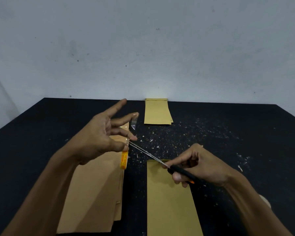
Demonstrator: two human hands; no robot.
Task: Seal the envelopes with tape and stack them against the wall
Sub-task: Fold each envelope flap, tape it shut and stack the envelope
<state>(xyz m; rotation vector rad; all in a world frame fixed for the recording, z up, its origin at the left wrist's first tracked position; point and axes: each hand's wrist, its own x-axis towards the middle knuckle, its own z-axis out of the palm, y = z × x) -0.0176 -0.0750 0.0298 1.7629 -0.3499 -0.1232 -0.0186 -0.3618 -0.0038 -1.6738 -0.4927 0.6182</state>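
On the black surface (228,133) one envelope (170,198) lies near and centre with bare strips on both sides, a stack of envelopes (157,111) lies far off with its far edge touching the wall (143,48), and a pile of envelopes (95,193) lies near left. The left hand (99,133), fingers spread, pinches one tape roll (124,159) between thumb and a finger, a clear strip (134,122) hanging off a fingertip. The right hand (194,166) grips one pair of scissors (160,160), blades parted at the tape; the far right stays open.

1 head view; looks forward and down, close over the table (245,133).
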